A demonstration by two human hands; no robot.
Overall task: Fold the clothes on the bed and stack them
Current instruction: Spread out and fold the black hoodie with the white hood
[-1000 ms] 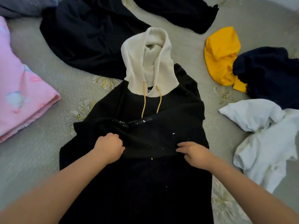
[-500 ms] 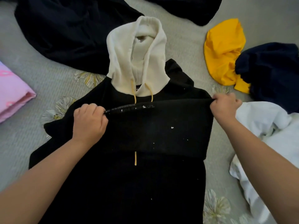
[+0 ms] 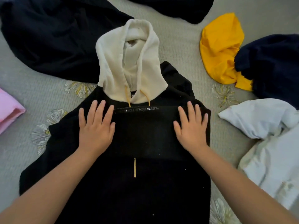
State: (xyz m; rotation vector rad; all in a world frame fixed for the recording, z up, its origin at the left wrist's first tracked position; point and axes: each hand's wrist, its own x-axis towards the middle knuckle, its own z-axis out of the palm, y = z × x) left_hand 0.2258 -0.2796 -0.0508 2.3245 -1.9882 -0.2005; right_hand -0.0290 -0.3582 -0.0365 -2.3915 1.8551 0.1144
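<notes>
The black hoodie [image 3: 145, 183] lies front-up in the middle of the bed [image 3: 182, 50], its cream hood [image 3: 127, 62] pointing away from the person and a yellow drawstring [image 3: 134, 167] showing below the chest. Across the chest a dark band of fabric, which looks like a sleeve [image 3: 145, 131] laid sideways with mirrored white lettering along its far edge, sits flat on the body. The left hand [image 3: 96, 126] rests on the left end of that band, fingers spread and palm down, gripping nothing. The right hand [image 3: 191, 126] does the same on the right end, flat and open, close to the hoodie's right edge.

The step in hand seems to be pressing the folded-in sleeve smooth, so the folding is early: the hood is not yet turned down and the body is at full length. On the left side the fabric spreads wider than on the right, so that side probably wants tucking in next. After that, the hem near the person would need bringing up toward the hood.

Around it, other clothes lie unfolded: a dark navy garment [image 3: 56, 38] beyond the left shoulder, another black piece [image 3: 178, 7] at the far edge, a yellow garment [image 3: 221, 49] touching a navy one [image 3: 271, 67] on the right, and a white garment [image 3: 267, 143] just beside the right forearm. A pink folded item [image 3: 8, 110] sits at the left edge; whether it begins the stack, I cannot tell.
</notes>
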